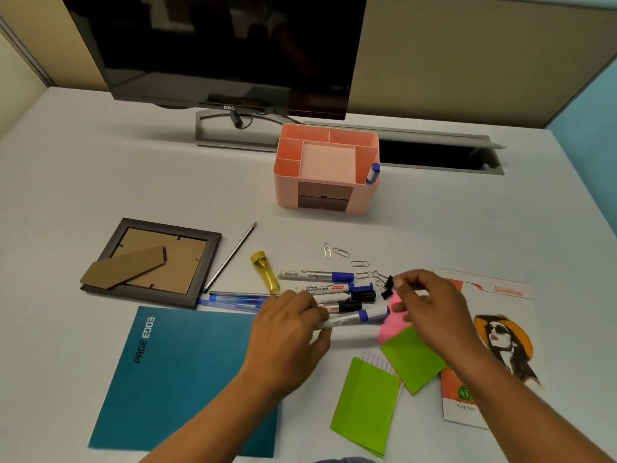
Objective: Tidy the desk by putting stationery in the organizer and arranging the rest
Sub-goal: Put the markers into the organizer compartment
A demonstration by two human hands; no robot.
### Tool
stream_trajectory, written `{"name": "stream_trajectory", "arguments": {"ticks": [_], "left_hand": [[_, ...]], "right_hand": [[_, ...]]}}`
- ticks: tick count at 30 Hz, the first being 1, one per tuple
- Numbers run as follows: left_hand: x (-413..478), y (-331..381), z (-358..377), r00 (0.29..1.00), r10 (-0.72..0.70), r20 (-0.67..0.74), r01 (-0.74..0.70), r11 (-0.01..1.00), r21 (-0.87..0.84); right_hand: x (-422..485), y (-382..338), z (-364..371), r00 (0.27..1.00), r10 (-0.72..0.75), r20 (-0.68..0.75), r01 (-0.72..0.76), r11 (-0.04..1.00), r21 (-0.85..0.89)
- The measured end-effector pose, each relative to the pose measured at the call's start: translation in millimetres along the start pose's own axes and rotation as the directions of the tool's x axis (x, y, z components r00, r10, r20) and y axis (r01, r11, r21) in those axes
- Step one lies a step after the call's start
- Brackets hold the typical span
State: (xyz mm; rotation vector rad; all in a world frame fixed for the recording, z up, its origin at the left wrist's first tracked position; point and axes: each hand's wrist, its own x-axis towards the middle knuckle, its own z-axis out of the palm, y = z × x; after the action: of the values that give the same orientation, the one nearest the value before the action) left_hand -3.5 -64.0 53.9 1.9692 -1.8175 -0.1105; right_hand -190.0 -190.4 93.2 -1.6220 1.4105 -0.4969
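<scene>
The left hand (290, 332) is curled round a blue-capped marker (354, 317) near the middle of the desk (100, 162). The right hand (430, 305), blurred, pinches a black clip (388, 289) just past that marker's cap. Touching the left hand's knuckles lie 4 more markers (317, 275) in a loose stack, with paper clips (340, 252) scattered just beyond and blue pens (233, 300) to the left. The pink organizer (327, 168) stands towards the far edge, a capped pen (372, 173) upright in its right compartment. A pencil (230, 257) lies beside a face-down frame (153, 259) on the left. A teal notebook (180, 379) sits by the near edge, 2 green notes (365, 402) beside it; the right forearm crosses a magazine (500, 329)
</scene>
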Motion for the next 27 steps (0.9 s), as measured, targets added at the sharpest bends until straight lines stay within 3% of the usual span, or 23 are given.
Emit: {"name": "stream_trajectory", "arguments": {"ticks": [4,10,13,18,23,27], "left_hand": [[4.4,0.7,-6.2,0.995,-0.013,-0.094,0.008,0.999,-0.05],[16.3,9.3,-14.4,0.972,-0.085,-0.218,0.048,0.985,-0.168],[17.0,6.8,-14.0,0.972,-0.138,-0.187,0.108,0.981,-0.162],[10.7,-1.3,-1.1,0.986,-0.163,-0.03,0.16,0.983,-0.089],[7.9,-4.8,10.4,0.986,-0.161,0.054,0.163,0.986,-0.04],[8.3,-3.6,15.6,0.984,-0.162,0.079,0.164,0.986,-0.023]], "right_hand": [[-22.6,-17.8,-5.8,0.987,0.058,0.151,-0.095,0.963,0.253],[-24.9,-55.1,-31.8,0.985,-0.158,0.075,0.14,0.97,0.2],[-12.4,-84.7,-55.0,0.946,-0.321,-0.054,0.325,0.941,0.098],[25.1,-137.4,-89.6,0.804,-0.571,-0.163,0.54,0.817,-0.2],[73.2,-165.7,-84.9,0.727,-0.674,-0.132,0.615,0.724,-0.314],[109.4,-170.2,-63.7,0.701,-0.713,-0.02,0.611,0.614,-0.499]]}}
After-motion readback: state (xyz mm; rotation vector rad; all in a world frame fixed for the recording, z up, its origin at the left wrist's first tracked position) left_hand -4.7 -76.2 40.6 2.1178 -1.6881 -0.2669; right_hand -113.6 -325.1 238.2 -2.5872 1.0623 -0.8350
